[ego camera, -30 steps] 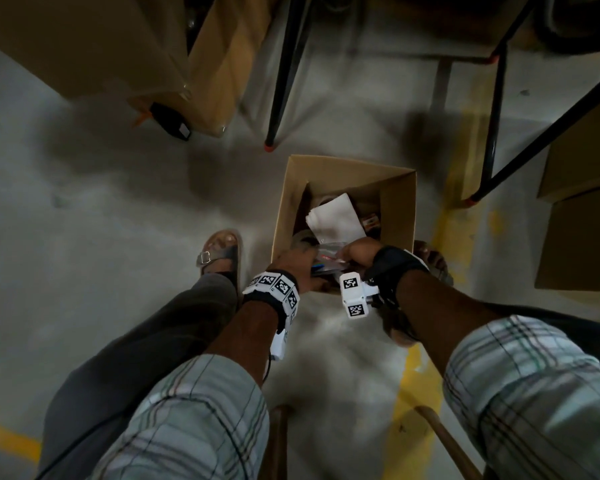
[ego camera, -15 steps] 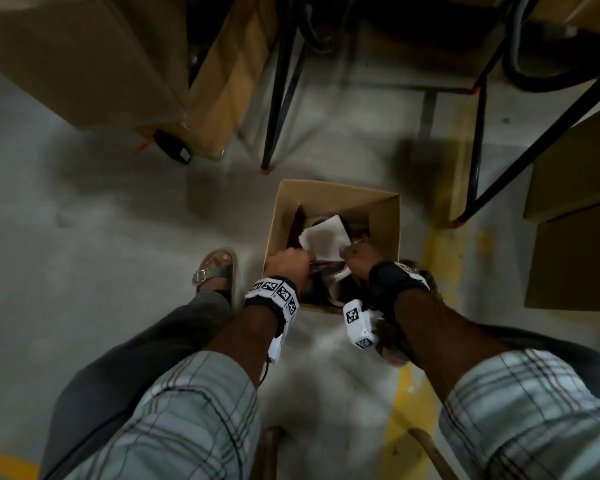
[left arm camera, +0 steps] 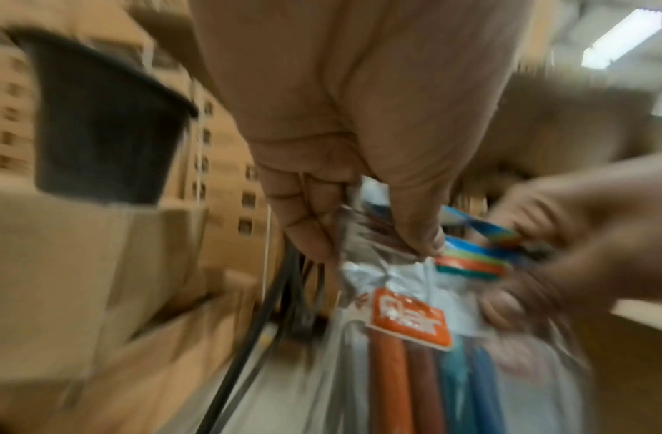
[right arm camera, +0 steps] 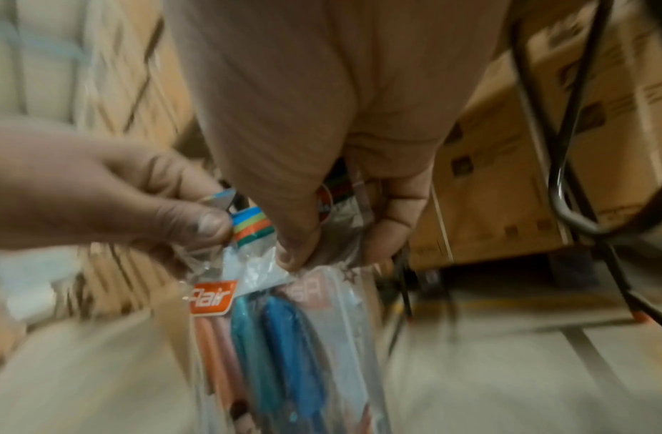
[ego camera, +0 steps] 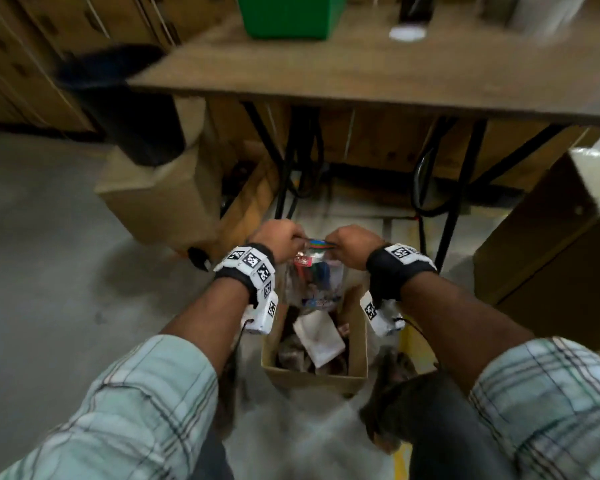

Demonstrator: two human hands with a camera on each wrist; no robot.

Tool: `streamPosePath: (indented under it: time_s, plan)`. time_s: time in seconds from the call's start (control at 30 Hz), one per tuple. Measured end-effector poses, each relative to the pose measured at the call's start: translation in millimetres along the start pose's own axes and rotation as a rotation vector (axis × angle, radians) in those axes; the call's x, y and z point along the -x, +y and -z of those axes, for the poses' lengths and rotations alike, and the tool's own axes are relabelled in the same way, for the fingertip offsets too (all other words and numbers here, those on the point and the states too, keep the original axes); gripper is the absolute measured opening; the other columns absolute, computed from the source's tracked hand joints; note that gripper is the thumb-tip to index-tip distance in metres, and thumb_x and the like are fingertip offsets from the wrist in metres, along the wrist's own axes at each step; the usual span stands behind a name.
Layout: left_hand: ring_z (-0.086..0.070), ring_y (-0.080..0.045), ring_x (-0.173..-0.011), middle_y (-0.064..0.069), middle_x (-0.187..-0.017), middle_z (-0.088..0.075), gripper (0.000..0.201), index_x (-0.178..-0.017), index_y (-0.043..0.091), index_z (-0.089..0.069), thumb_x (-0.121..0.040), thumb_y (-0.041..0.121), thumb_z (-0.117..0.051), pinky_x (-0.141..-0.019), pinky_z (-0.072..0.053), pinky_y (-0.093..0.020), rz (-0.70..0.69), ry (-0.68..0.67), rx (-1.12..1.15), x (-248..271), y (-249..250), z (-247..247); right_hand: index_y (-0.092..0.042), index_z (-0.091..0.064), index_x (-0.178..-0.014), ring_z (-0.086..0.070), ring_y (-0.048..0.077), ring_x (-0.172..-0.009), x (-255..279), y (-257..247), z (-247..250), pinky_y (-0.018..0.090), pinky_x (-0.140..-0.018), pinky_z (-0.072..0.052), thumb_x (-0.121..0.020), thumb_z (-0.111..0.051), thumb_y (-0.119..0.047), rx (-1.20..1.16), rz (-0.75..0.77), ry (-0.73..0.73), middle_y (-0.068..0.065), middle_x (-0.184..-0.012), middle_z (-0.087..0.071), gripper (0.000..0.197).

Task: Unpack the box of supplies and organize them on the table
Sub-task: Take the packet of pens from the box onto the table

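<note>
Left hand (ego camera: pixel 280 237) and right hand (ego camera: pixel 351 244) each pinch top of clear Flair pen pack (ego camera: pixel 314 278), hanging above open cardboard box (ego camera: pixel 356 344).

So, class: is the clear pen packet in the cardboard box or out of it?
Out: both hands hold the pen packet by its top, hanging above the open cardboard box.
</note>
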State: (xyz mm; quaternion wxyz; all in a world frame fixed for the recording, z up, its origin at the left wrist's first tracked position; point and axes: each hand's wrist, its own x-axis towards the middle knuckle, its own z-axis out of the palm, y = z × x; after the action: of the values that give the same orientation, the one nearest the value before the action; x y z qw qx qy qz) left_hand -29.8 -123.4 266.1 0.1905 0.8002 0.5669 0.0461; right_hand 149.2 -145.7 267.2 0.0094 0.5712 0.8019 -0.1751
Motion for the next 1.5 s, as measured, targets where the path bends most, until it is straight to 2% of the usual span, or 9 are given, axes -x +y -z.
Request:
streamPosePath:
  time_s: [0.23,0.37,0.77,0.97,1.03,1.17,1.27,1.33,1.5]
  plan:
    - [-0.066,-0.021,-0.086,0.0,-0.086,-0.071,0.01,-0.085,0.027,-0.066,-0.082,0.028,-0.056,-0.081,-0.053,-0.042,-0.117,0.272,0.219,39,49,95,-0.01,-0.069,-0.098,-0.063,0.027,-0.093,59,-9,102,0.029,-0.071,-0.042,-0.088,-0.062,-0.025,-0.109,-0.008,0.191,0.012,-0.097,-0.069,0.02]
    - [-0.065,-0.025,-0.094,-0.005,-0.096,-0.072,0.013,-0.098,0.021,-0.067,-0.09,0.022,-0.057,-0.084,-0.051,-0.04,-0.174,0.318,0.077,53,83,128,-0.013,-0.069,-0.092,-0.056,0.02,-0.075,81,-28,147,0.026,-0.065,-0.037,-0.086,-0.065,-0.036,-0.03,0.021,0.202,0.004,-0.081,-0.06,0.024]
    - [-0.063,-0.02,-0.096,-0.002,-0.105,-0.069,0.02,-0.108,0.017,-0.064,-0.094,0.027,-0.055,-0.086,-0.052,-0.037,-0.193,0.552,0.153,64,109,185,-0.007,-0.068,-0.093,-0.061,0.027,-0.084,89,-52,201,0.033,-0.072,-0.046,-0.091,-0.058,-0.023,-0.031,0.039,0.369,0.012,-0.089,-0.067,0.019]
    - [-0.06,-0.026,-0.096,-0.006,-0.108,-0.062,0.023,-0.11,0.018,-0.06,-0.091,0.028,-0.052,-0.083,-0.051,-0.039,-0.167,0.819,0.143,41,84,220,-0.011,-0.065,-0.088,-0.057,0.025,-0.068,56,-47,242,0.04,-0.068,-0.05,-0.094,-0.055,-0.022,-0.647,-0.103,0.795,0.01,-0.075,-0.06,0.016]
    - [-0.06,-0.03,-0.096,-0.008,-0.108,-0.062,0.024,-0.109,0.019,-0.06,-0.089,0.029,-0.054,-0.083,-0.051,-0.041,-0.165,0.805,0.136,30,82,223,-0.006,-0.065,-0.093,-0.058,0.026,-0.079,32,-44,253,0.044,-0.079,-0.052,-0.094,-0.052,-0.023,-0.839,-0.187,0.846,0.013,-0.083,-0.06,0.022]
    - [-0.061,-0.024,-0.098,-0.005,-0.111,-0.065,0.02,-0.108,0.022,-0.062,-0.089,0.025,-0.056,-0.087,-0.051,-0.038,-0.13,0.606,0.11,4,87,224,-0.003,-0.055,-0.124,-0.062,0.025,-0.101,-38,-29,244,0.039,-0.093,-0.053,-0.085,-0.049,-0.024,-1.228,-0.266,0.631,0.009,-0.115,-0.061,0.045]
    - [-0.062,-0.02,-0.095,-0.003,-0.11,-0.067,0.024,-0.114,0.021,-0.062,-0.091,0.024,-0.057,-0.083,-0.051,-0.033,-0.074,0.488,0.13,-14,81,221,-0.013,-0.056,-0.097,-0.058,0.015,-0.083,-60,-32,218,0.028,-0.079,-0.053,-0.096,-0.041,-0.014,-1.425,-0.262,0.462,0.002,-0.095,-0.055,0.015]
    - [-0.062,-0.021,-0.097,-0.005,-0.112,-0.067,0.028,-0.119,0.02,-0.062,-0.091,0.023,-0.058,-0.084,-0.05,-0.032,-0.058,0.431,0.141,-22,71,216,-0.018,-0.045,-0.08,-0.051,0.009,-0.073,-65,-38,209,0.022,-0.065,-0.049,-0.099,-0.036,-0.006,-1.468,-0.306,0.43,-0.001,-0.085,-0.048,0.025]
    - [-0.058,-0.022,-0.116,-0.006,-0.129,-0.062,0.037,-0.131,0.014,-0.056,-0.095,0.024,-0.054,-0.097,-0.044,-0.03,-0.123,0.32,0.26,-36,57,199,0.001,-0.042,-0.077,-0.047,0.023,-0.06,-89,-31,206,0.031,-0.045,-0.043,-0.102,-0.031,-0.007,-1.6,-0.471,0.414,0.014,-0.073,-0.047,0.028]
